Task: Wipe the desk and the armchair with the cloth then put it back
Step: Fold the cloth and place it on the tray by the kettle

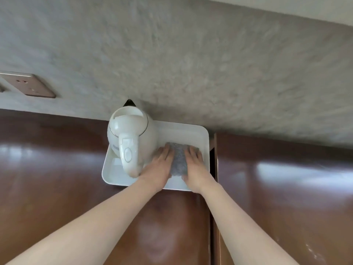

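My brown shiny desk point(57, 169) goes right up to the wall. A white tray point(202, 134) sits on my desk. It is the only thing sitting on the wood.

Left hand point(159, 166), right hand point(194, 167): flat, palms down.

Under both hands point(177, 165) lies a grey cloth point(179, 161), fuzzy and matt. It rests in a smooth white plastic tray point(202, 134) with a soft sheen. Left of the hands, a glossy white plastic kettle point(131, 138). The desk point(57, 169) is dark polished wood (mirror-like reflections). Beyond, a rough, matt grey wall point(191, 64) with a brushed-metal socket plate point(28, 85).
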Demonstrator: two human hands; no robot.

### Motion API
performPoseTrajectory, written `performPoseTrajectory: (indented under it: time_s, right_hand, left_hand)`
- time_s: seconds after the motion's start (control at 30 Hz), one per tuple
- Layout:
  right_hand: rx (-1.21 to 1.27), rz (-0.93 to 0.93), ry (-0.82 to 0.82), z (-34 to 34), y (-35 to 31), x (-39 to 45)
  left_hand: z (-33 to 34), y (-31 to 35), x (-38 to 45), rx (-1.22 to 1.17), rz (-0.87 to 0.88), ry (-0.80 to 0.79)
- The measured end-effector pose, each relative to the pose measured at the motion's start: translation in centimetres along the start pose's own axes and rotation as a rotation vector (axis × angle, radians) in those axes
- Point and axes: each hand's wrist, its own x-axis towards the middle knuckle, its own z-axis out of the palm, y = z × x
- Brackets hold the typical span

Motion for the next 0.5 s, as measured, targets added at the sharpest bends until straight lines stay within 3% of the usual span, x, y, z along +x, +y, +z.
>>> performPoseTrajectory:
  time_s: [0.17,0.5]
  right_hand:
    - [-0.177,0.020,-0.079,-0.3,0.8,2.2]
    - [-0.080,0.007,-0.046,-3.6,-0.3,-0.3]
  left_hand:
    - [-0.1,0.3,2.2,0.167,-0.031,-0.159]
    - [-2.0,1.5,1.0,0.213,0.021,-0.102]
